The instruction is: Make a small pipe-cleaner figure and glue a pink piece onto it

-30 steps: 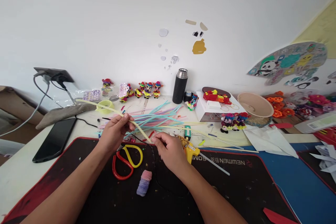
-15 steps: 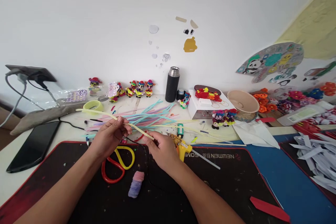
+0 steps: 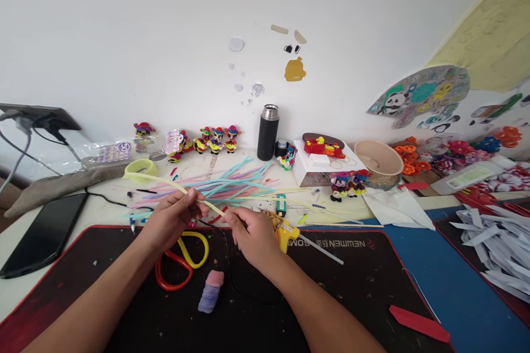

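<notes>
A pale yellow pipe cleaner [image 3: 159, 180] stretches between my hands, its free end reaching out to the left. My left hand [image 3: 177, 214] pinches it near the middle. At its right end, the thumb and fingers of my right hand [image 3: 253, 233] are closed on it. Below my hands, a coiled pink and purple pipe-cleaner piece [image 3: 211, 291] lies on the black mat [image 3: 265, 322]. Scissors with one red and one yellow handle [image 3: 174, 271] rest under my left wrist, their blades hidden. A yellow glue gun [image 3: 287, 234] with a clear glue stick sits just beyond my right hand.
Loose pastel pipe cleaners [image 3: 232, 185] spread behind my hands. Several small figures [image 3: 217, 139] stand along the wall beside a black thermos [image 3: 268, 133]. A white box [image 3: 327, 162], a beige bowl [image 3: 379, 157] and paper strips [image 3: 494, 245] are to the right. A black phone [image 3: 45, 234] lies left.
My right hand has shifted slightly left along the yellow pipe cleaner, closer to my left hand. The whole view has moved a little, so the surroundings sit further left.
</notes>
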`<state>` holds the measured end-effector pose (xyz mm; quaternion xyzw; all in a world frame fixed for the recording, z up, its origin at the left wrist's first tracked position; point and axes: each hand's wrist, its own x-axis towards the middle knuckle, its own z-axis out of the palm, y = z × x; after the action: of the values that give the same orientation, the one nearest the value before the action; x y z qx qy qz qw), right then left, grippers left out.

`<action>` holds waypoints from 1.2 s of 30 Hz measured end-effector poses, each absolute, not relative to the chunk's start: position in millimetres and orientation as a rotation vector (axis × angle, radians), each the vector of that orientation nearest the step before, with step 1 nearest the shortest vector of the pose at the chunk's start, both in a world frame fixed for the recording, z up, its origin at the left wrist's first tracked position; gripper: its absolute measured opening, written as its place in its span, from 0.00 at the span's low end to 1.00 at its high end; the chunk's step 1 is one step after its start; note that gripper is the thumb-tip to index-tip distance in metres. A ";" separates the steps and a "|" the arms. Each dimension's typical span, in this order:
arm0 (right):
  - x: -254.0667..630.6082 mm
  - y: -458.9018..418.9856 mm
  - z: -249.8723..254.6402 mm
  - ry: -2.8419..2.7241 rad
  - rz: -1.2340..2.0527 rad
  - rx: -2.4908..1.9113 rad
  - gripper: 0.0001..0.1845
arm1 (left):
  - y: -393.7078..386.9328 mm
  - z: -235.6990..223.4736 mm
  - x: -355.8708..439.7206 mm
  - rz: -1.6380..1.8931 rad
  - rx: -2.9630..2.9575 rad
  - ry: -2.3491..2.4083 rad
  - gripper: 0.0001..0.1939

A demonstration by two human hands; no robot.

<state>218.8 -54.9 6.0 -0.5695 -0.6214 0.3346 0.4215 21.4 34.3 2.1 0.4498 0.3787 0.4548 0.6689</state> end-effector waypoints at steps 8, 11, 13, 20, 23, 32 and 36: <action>219.2 -53.7 6.0 -1.606 0.739 -1.470 0.15 | 35.2 3.4 19.9 1.100 1.035 0.984 0.21; 219.7 -53.6 6.1 -1.623 0.715 -1.486 0.14 | 37.3 1.3 17.1 1.115 1.084 1.046 0.21; 220.0 -53.4 5.7 -1.636 0.705 -1.493 0.14 | 38.6 0.9 15.6 1.129 1.119 1.065 0.21; 221.2 -53.2 3.8 -1.662 0.684 -1.500 0.14 | 40.8 3.8 14.2 1.145 1.133 1.042 0.22; 222.1 -52.9 2.8 -1.656 0.676 -1.498 0.15 | 41.5 3.4 13.8 1.163 1.109 1.030 0.22; 224.7 -51.7 4.0 -1.634 0.703 -1.527 0.19 | 41.5 1.7 13.8 1.160 1.097 1.010 0.22; 225.9 -51.2 3.7 -1.607 0.727 -1.534 0.18 | 42.5 1.2 13.1 1.154 1.089 0.996 0.23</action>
<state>225.9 -51.2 3.7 -0.6038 -0.6327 0.2864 0.3913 13.1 42.5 1.2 0.4682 0.4282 0.4961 0.5926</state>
